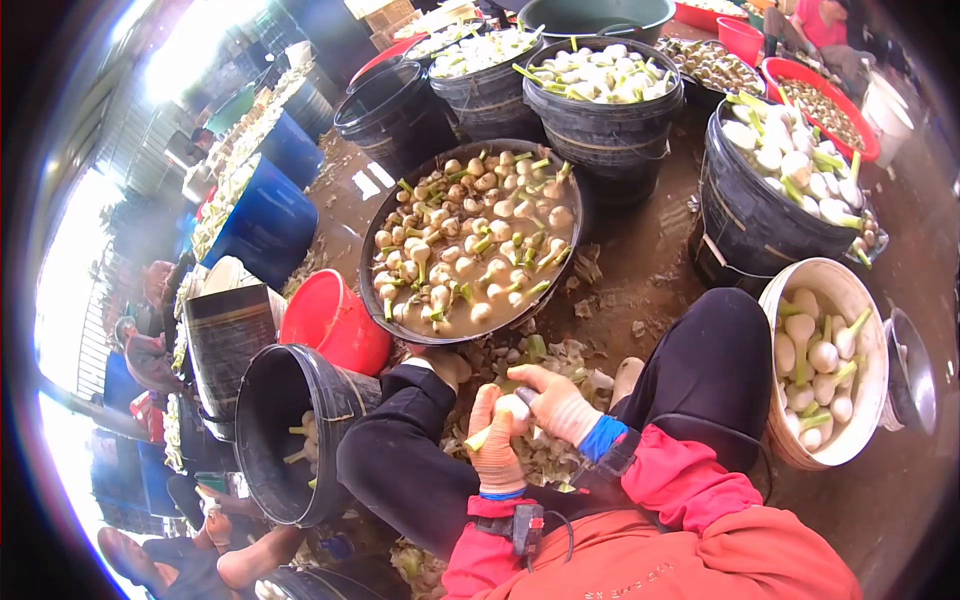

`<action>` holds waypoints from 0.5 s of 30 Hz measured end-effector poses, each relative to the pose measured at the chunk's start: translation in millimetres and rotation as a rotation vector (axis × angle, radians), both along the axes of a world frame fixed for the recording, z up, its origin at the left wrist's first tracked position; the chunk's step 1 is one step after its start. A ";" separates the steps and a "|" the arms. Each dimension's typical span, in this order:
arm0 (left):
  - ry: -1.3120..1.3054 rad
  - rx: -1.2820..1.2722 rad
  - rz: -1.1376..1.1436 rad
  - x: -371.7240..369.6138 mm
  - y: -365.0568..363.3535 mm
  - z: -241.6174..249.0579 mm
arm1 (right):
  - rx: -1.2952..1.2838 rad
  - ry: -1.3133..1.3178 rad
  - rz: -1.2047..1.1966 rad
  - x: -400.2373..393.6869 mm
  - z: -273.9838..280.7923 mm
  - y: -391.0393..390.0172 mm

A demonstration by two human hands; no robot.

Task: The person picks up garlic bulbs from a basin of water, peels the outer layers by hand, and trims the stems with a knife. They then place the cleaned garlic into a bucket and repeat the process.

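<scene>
My left hand (497, 450) is closed round a garlic bulb (514, 408), and its cut green stem pokes out on the left side of the fingers. Against the bulb, my right hand (560, 402) grips a small dark tool (526, 395), probably a short knife; its blade cannot be made out. Below both hands, garlic peelings (545, 450) lie heaped on the ground between my legs. Just beyond my feet stands a wide basin (370, 290) of muddy water with many unpeeled bulbs floating in it. Peeled bulbs fill a white bucket (777, 400) beside my right knee.
Black buckets heaped with garlic (600, 125) stand behind the basin, another black bucket (765, 235) at the right. A red bucket (335, 320) and a tipped black bucket (260, 440) are at my left. Another person's hand (215, 525) shows at lower left.
</scene>
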State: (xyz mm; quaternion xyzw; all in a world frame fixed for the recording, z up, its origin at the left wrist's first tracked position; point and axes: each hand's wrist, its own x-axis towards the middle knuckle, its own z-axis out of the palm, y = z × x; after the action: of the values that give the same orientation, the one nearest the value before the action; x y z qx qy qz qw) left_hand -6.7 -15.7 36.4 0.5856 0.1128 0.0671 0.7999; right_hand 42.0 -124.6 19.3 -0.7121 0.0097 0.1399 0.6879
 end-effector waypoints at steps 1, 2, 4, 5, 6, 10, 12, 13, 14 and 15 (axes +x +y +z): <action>-0.047 -0.036 0.033 0.5 -1.7 -1.4 | 0.124 0.077 -0.021 0.1 0.9 -2.0; -0.051 -0.036 0.037 1.4 1.6 -1.7 | 0.248 0.151 -0.042 0.6 3.0 -3.7; -0.063 0.121 0.010 2.1 8.6 -2.7 | 0.275 0.122 -0.007 1.2 -8.4 -3.6; -0.067 0.153 0.065 2.3 8.2 -4.1 | 0.302 0.096 0.024 0.6 -14.1 -4.0; -0.064 0.154 0.065 2.3 8.4 -6.2 | 0.302 0.099 0.024 -0.4 -9.0 -5.8; -0.184 0.602 0.101 4.4 9.2 -14.7 | -0.025 0.062 0.140 -7.5 24.3 -12.0; -0.303 0.820 0.145 6.4 9.1 -14.0 | -0.175 -0.123 0.140 -10.7 28.1 -12.1; -0.301 0.819 0.142 6.8 6.9 -11.3 | -0.176 -0.121 0.139 -11.0 23.0 -9.7; -0.380 0.950 0.136 6.4 4.3 -7.2 | -0.185 -0.202 0.092 -10.7 13.4 -5.4; -0.459 1.082 0.128 5.5 1.9 -3.0 | -0.193 -0.282 0.045 -10.0 7.5 -2.6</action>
State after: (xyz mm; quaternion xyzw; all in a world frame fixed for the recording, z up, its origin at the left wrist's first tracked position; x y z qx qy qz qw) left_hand -1.3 -13.8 33.4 0.8728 -0.0783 0.2884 0.3859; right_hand 32.1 -127.2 26.8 -0.7876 -0.0893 0.0524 0.6074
